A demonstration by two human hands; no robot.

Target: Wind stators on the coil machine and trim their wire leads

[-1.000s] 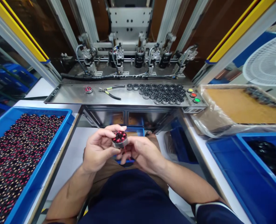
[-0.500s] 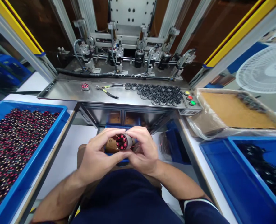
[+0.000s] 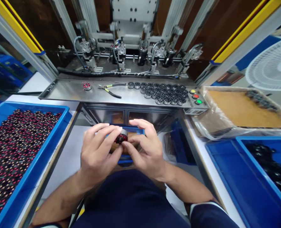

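Gripping a round part [image 3: 122, 137], the left hand [image 3: 98, 151] partly hides it.

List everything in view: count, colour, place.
Held part: 1, red, black, silver, between hands
Loose part: 1, red, silver, tray's left
Pliers: 1, black, yellow, on tray
Ring parts: many, black, tray's right
Buttons: 3, yellow, red, green, tray's right end
Tray: 1, silver, centre
Machine: 1, silver, behind tray
Filled bin: 1, blue, left
Bins: unclear count, blue, centre, right
Carton: 1, brown, right
Fan: 1, white, right
Left hand: 1, bare, gripping part
Right hand: 1, bare, at part
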